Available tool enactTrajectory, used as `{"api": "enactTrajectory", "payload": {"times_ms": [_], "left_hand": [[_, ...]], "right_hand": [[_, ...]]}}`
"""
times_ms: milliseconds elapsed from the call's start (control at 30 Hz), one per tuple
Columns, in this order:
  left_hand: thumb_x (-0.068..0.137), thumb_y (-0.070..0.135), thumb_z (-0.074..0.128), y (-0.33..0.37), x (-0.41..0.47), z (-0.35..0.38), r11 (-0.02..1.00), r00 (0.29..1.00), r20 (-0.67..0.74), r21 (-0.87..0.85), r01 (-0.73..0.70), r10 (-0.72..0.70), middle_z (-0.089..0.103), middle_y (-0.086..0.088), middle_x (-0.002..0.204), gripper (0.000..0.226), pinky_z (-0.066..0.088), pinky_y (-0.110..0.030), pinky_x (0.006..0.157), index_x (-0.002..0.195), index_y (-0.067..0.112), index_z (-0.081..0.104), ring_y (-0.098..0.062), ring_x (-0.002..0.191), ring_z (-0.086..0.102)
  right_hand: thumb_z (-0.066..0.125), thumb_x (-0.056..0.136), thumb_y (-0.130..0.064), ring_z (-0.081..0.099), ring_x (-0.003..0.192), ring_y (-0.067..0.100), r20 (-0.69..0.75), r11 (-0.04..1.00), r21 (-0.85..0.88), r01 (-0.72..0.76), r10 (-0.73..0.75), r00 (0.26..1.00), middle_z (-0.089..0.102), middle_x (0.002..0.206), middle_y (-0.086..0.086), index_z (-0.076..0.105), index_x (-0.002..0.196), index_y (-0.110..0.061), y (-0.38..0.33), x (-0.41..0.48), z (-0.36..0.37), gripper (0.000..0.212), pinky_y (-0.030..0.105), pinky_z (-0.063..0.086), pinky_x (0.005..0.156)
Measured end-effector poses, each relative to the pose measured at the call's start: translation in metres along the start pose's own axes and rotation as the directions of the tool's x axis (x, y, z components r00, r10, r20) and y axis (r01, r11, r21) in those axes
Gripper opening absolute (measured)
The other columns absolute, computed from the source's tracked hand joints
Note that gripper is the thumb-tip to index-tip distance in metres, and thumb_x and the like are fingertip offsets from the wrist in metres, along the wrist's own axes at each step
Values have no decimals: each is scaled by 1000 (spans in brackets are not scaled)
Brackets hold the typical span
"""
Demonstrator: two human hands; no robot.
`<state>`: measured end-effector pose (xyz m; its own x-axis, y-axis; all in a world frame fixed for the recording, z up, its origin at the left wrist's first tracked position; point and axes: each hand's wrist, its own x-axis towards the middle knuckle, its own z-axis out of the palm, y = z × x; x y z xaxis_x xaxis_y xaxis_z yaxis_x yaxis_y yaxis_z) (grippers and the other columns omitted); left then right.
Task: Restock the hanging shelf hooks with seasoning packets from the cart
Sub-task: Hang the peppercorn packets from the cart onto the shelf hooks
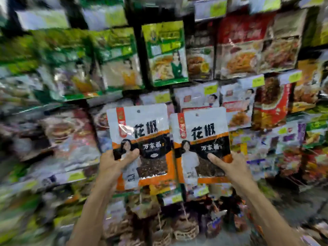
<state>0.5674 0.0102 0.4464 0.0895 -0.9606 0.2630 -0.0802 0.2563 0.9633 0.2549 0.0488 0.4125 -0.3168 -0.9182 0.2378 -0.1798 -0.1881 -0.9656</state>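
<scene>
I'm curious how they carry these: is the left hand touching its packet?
Touching. In the head view the left hand pinches the left packet, thumb lying across its lower front.

Two seasoning packets side by side before the hanging shelf (230, 50): left packet (142, 132), right packet (202, 137) touching it.

The left packet (140, 139) was glossy plastic film that caught glare near its top, and its clear window showed coarse, dark, rough spice. The right packet (200, 142), just beside it, looked the same. Above the left packet, a green packet (165, 54) was also shiny plastic.
</scene>
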Motion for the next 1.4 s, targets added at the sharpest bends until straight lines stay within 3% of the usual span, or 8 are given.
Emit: {"api": "enactTrajectory", "payload": {"times_ms": [133, 433, 633, 733, 833, 1033, 1267, 1400], "left_hand": [[50, 48, 81, 14, -14, -125, 999, 987, -158, 29, -31, 35, 61, -2, 87, 48, 49, -38, 76, 84, 20, 61, -21, 80, 60], [72, 16, 78, 6, -15, -368, 998, 932, -360, 52, -18, 36, 60, -1, 68, 23, 46, -30, 65, 75, 11, 56, -16, 69, 57], [56, 33, 82, 3, -3, -474, 996, 912, -409, 84, 5, 30, 70, -3, 78, 36, 51, -40, 76, 81, 13, 66, -20, 77, 67], [54, 40, 82, 2, 1, -504, 996, 905, -423, 91, -10, 48, 68, -4, 76, 45, 49, -42, 70, 81, 8, 65, -22, 74, 64], [63, 34, 81, 0, 6, -521, 996, 898, -436, 87, -27, 63, 60, -2, 67, 27, 48, -49, 70, 70, 16, 61, -17, 66, 61], [67, 29, 81, -9, 18, -532, 997, 898, -436, 74, -23, 53, 65, -7, 73, 31, 52, -47, 77, 77, 8, 60, -28, 78, 65], [65, 26, 78, -16, 28, -530, 1000, 912, -410, -15, -23, 15, 75, 2, 80, 29, 54, -32, 73, 88, 12, 67, -15, 82, 72], [65, 25, 78, -19, 33, -527, 999, 915, -403, -33, -33, 17, 76, 5, 84, 35, 53, -25, 69, 95, 13, 66, -10, 82, 72]], "right_hand": [[76, 68, -42, 69, 79, 2, 236, 995, 99, 20, -43, 971, 74, 78, -15, 70, 87, -28, -35, -14, 119, 25, 23, 54, 68], [73, 74, -43, 55, 61, -10, 448, 980, 195, -47, -46, 893, 56, 54, -30, 57, 62, -39, -73, -80, 383, 21, 19, 39, 58], [74, 72, -48, 54, 94, -12, 508, 963, 255, -91, -53, 860, 58, 101, -34, 57, 101, -40, -90, -96, 492, 34, 37, 42, 93], [74, 79, -41, 59, 107, 9, 469, 967, 239, -91, -33, 883, 67, 106, -15, 64, 100, -25, -103, -94, 528, 28, 30, 47, 84], [73, 83, -28, 61, 70, -11, 431, 963, 257, -74, -46, 901, 65, 61, -26, 60, 75, -31, -111, -86, 552, 16, 13, 41, 60], [73, 84, -23, 51, 67, 7, 370, 959, 258, -113, 10, 929, 51, 41, -22, 45, 55, -32, -112, -68, 572, 41, 28, 38, 63], [73, 84, -23, 62, 66, -7, 392, 969, 221, -109, 14, 920, 68, 73, -19, 62, 75, -27, -113, -57, 584, 15, 8, 44, 49], [73, 84, -22, 61, 97, 11, 403, 961, 225, -158, 56, 914, 70, 98, -3, 64, 85, -18, -109, -42, 599, 10, 28, 44, 82]]}}
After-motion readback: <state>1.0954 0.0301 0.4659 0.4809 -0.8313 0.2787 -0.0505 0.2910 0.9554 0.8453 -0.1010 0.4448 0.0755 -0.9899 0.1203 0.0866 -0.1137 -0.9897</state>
